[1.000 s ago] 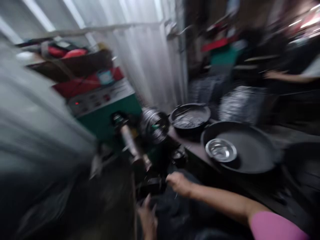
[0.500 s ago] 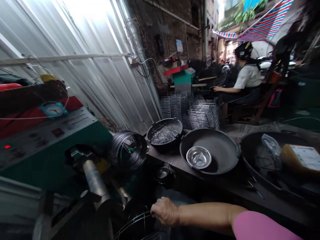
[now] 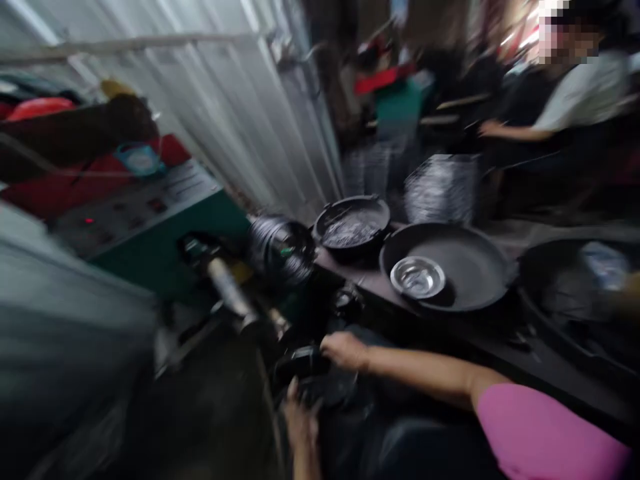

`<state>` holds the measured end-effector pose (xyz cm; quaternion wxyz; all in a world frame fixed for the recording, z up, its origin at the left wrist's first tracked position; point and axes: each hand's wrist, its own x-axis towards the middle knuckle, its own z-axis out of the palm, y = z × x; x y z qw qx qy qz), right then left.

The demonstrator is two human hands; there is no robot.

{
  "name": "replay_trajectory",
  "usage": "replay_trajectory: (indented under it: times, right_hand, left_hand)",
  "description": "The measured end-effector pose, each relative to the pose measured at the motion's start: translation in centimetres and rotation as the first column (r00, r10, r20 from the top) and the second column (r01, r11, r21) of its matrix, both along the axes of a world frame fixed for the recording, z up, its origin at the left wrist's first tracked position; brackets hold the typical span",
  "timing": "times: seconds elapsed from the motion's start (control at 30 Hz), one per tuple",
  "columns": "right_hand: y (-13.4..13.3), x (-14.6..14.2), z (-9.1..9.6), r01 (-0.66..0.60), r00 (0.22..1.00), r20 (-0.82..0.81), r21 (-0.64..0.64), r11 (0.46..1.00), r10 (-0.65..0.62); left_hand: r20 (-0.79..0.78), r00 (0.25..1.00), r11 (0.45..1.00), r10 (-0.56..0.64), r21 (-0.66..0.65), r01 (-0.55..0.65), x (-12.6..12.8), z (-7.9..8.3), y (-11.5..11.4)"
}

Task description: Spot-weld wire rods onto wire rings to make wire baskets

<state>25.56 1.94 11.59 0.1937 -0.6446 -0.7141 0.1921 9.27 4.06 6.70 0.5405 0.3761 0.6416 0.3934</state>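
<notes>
My right hand (image 3: 346, 351) is closed at the edge of a round wire frame (image 3: 303, 351), whose curved metal wire shows faintly in the dark. My left hand (image 3: 301, 415) is below it, close to the near side of the frame. Motion blurs its fingers, so I cannot tell whether they touch the wire. In front of the hands is a machine's metal cylinder (image 3: 229, 288), and a small dark cup (image 3: 344, 300) is just beyond my right hand.
A green machine (image 3: 165, 230) and a wire coil (image 3: 283, 250) are at left. On the bench are a pan of metal pieces (image 3: 353, 230), a wide pan (image 3: 470, 267) with a steel bowl (image 3: 418, 277), and another large pan (image 3: 555, 320). Behind, a person (image 3: 575, 100) sits near stacked wire racks (image 3: 440, 187).
The view has swung down and left, and is blurred. My left hand has come into view beside the wire frame. My right hand is still at the frame's edge.
</notes>
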Motion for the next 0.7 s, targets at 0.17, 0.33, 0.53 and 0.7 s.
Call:
replay_trajectory:
  times: [0.17,0.33,0.53,0.7]
  right_hand:
    - [2.5,1.2,0.4,-0.157,0.974,-0.164,0.014,0.988,0.157]
    - [4.0,1.8,1.8,-0.215,0.950,-0.224,0.043,0.976,0.219]
    - [4.0,2.8,1.0,-0.359,0.926,-0.137,-0.029,0.933,0.352]
    - [3.8,2.8,0.4,-0.387,0.919,-0.012,0.150,0.910,0.393]
  left_hand:
    - [0.254,0.942,0.968,0.219,-0.180,-0.176,-1.4,-0.6,0.4]
    - [0.274,0.913,0.950,0.302,-0.172,-0.262,-1.3,-1.3,0.5]
    - [0.354,0.880,0.947,0.318,-0.157,-0.279,-1.5,-1.4,0.2]
    - [0.413,0.856,0.950,0.312,-0.130,-0.284,-1.8,-1.7,0.2]
